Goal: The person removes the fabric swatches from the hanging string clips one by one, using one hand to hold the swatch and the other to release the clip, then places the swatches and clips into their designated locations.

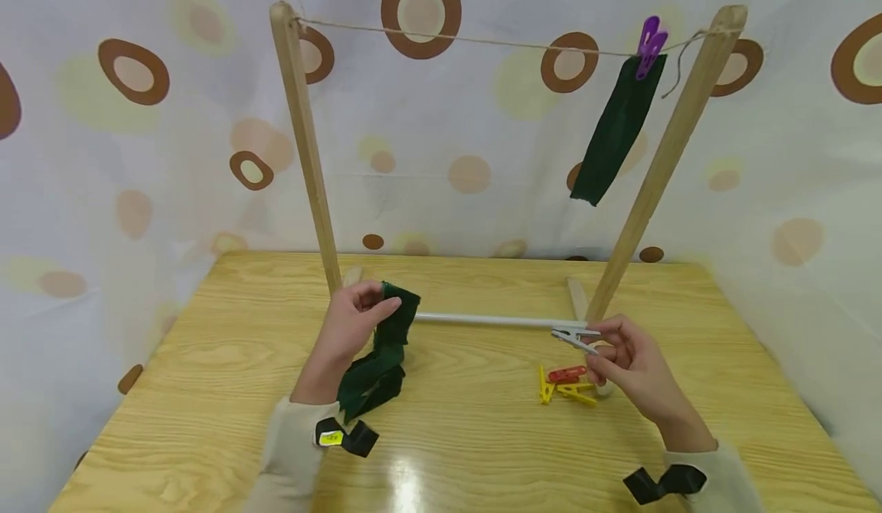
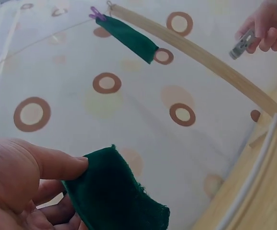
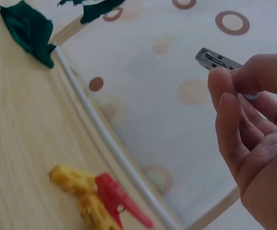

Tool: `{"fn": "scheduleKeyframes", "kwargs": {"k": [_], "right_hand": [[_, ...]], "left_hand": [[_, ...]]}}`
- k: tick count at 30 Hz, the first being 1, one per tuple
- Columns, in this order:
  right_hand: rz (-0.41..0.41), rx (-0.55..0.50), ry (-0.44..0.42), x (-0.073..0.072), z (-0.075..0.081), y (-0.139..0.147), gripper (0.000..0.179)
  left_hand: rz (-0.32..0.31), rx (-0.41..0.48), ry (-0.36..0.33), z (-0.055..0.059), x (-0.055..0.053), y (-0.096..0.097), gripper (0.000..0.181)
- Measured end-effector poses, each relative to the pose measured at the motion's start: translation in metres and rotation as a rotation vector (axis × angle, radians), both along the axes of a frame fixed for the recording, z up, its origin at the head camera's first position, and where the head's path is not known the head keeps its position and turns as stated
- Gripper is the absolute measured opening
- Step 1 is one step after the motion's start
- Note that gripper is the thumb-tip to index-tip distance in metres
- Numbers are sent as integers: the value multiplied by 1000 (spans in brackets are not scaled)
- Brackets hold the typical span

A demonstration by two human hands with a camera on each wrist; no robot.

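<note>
My left hand (image 1: 351, 321) pinches a dark green cloth strip (image 1: 396, 321) near its upper end, between thumb and fingers. In the left wrist view the strip (image 2: 114, 191) shows a frayed edge. More crumpled green cloth (image 1: 372, 383) lies on the table beneath that hand. A grey clothespin (image 1: 574, 337) is pinched between the thumb and fingers of my right hand (image 1: 630, 367); the right wrist view shows the clothespin (image 3: 217, 60) jutting past the fingertips. Above, another green strip (image 1: 616, 130) hangs from a string (image 1: 468, 39) under a purple clothespin (image 1: 650, 47).
Two wooden posts, left (image 1: 306, 145) and right (image 1: 668, 161), carry the string, with a white rod (image 1: 489, 319) running between them low down. Yellow clothespins (image 1: 575, 394) and a red clothespin (image 1: 567, 375) lie on the wooden table (image 1: 455, 436). Behind hangs a patterned curtain (image 1: 427, 130).
</note>
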State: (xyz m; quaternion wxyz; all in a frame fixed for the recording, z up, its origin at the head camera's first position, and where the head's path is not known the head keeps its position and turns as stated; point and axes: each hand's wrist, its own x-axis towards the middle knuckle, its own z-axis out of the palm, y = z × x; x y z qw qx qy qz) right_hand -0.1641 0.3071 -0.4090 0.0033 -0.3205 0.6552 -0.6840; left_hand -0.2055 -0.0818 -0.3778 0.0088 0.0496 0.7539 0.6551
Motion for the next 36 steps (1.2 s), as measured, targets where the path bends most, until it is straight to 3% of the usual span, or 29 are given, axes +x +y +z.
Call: {"fn": "scheduleKeyframes", "kwargs": {"k": [4, 9, 13, 17, 22, 36], "right_hand": [[-32, 24, -24, 5, -14, 9, 32], [-88, 103, -56, 9, -29, 14, 29], [-138, 195, -66, 13, -38, 16, 28], [-246, 316, -104, 16, -41, 18, 29], [-338, 421, -133, 17, -43, 20, 32], [-306, 474, -199, 14, -49, 32, 32]], "left_hand": [[-22, -22, -16, -10, 3, -3, 19], [-44, -132, 16, -26, 7, -12, 13], [-14, -188, -36, -39, 17, -21, 14], [7, -195, -68, -47, 21, -27, 16], [-9, -216, -64, -48, 17, -34, 20], [-6, -260, -110, -52, 14, -47, 25]]}}
